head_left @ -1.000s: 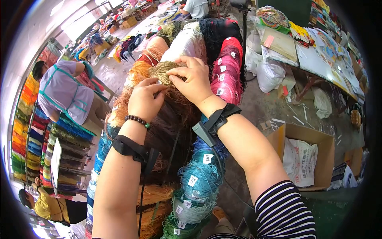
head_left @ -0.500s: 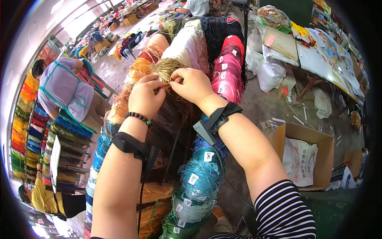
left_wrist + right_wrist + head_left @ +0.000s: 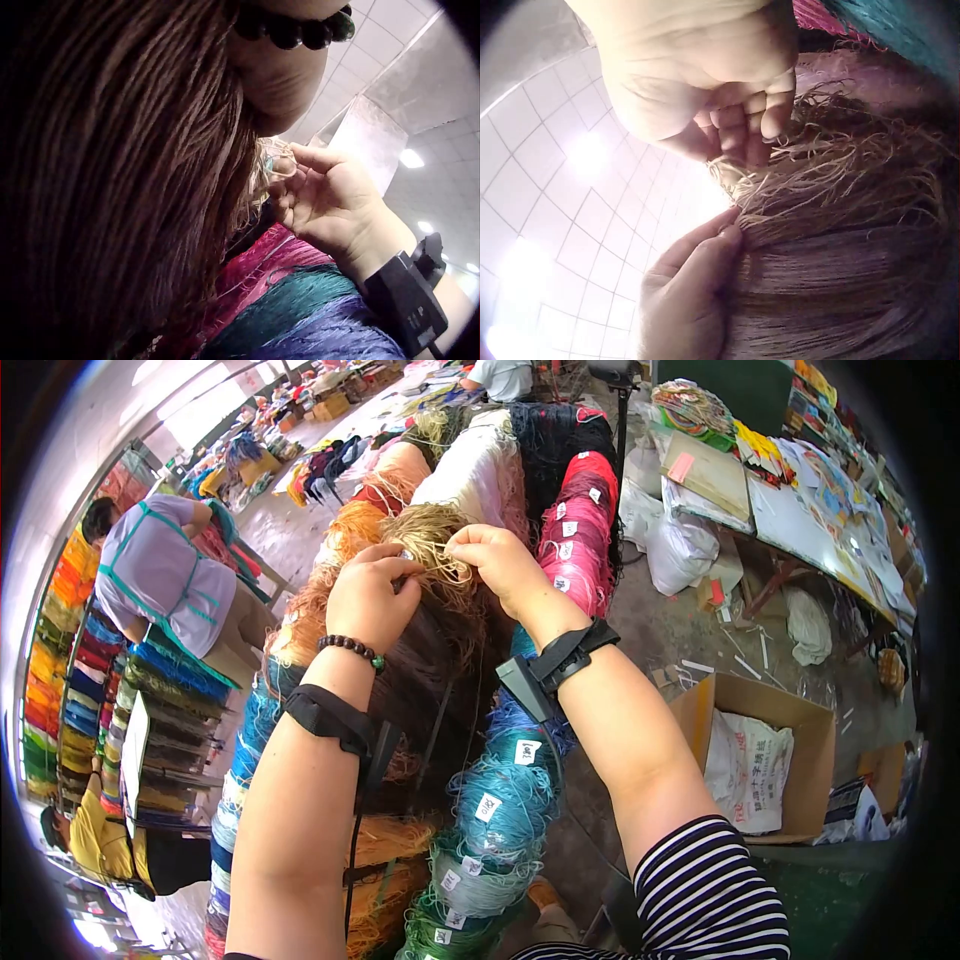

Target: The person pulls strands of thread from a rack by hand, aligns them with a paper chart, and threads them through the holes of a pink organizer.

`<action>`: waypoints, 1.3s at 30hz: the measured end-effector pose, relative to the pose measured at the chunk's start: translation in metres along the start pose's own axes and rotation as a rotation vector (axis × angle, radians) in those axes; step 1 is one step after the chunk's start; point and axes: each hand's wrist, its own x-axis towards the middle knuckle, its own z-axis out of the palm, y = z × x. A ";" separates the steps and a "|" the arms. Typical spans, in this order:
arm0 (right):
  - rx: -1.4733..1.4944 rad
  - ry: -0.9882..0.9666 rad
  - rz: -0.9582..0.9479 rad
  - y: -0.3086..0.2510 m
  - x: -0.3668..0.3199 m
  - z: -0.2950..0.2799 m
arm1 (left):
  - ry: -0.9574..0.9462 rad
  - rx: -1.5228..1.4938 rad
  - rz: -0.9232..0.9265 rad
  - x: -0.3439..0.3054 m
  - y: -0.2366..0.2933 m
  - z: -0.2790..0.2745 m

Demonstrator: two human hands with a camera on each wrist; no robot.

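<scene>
Two bare hands work at the top of a long rack heaped with thread hanks. The straw-coloured hank (image 3: pixel 425 525) sits there, frizzy-ended, just above one dark brown hank (image 3: pixel 440 650). The left hand (image 3: pixel 368 600) has its fingers curled, with thumb and forefinger nipping a few pale strands at the hank's near edge. The right hand (image 3: pixel 505 565) is just beside it, fingertips bunched tight and pinching a small loop of the same pale thread. One bead bracelet (image 3: pixel 349 649) circles the left wrist, and each forearm carries one black strap, two in all. On the floor to the right is one open cardboard box (image 3: pixel 790 705) holding one white sack (image 3: pixel 745 765). I count three other people: one in lilac (image 3: pixel 160 580), one in yellow (image 3: pixel 100 850), one in white (image 3: pixel 500 378).
</scene>
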 end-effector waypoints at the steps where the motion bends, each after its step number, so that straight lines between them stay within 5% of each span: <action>1: 0.029 -0.011 0.025 -0.002 -0.002 0.001 | 0.000 -0.007 -0.002 0.000 -0.001 0.001; 4: 0.164 0.000 0.054 -0.019 -0.012 0.005 | 0.015 0.016 0.041 0.000 -0.002 0.002; 7: 0.227 -0.074 0.310 -0.024 -0.013 -0.002 | 0.033 0.043 0.072 0.001 -0.001 0.002; 10: -0.151 -0.053 0.220 -0.019 -0.012 -0.005 | 0.043 0.053 0.072 0.001 -0.001 0.002; 14: -0.034 -0.093 0.166 -0.026 -0.021 -0.011 | 0.036 0.046 0.052 0.001 0.000 0.003; 18: 0.489 -0.080 0.194 -0.032 -0.026 -0.029 | 0.043 0.050 0.061 0.001 0.001 0.003; 23: 0.624 -0.381 0.227 -0.025 -0.021 -0.055 | 0.062 0.051 0.089 0.003 0.001 0.004; 27: 0.162 -0.151 0.370 -0.050 -0.051 -0.041 | 0.043 0.035 0.052 0.002 0.002 0.003; 30: -0.065 -0.169 0.414 -0.078 -0.080 -0.038 | 0.020 0.049 0.068 0.002 0.001 0.000; 36: 0.131 -0.212 0.553 -0.094 -0.122 -0.038 | 0.304 0.091 0.126 -0.026 0.038 -0.022; 39: 0.205 -0.183 0.520 -0.091 -0.138 -0.029 | -0.084 -0.293 -0.234 -0.065 0.075 -0.023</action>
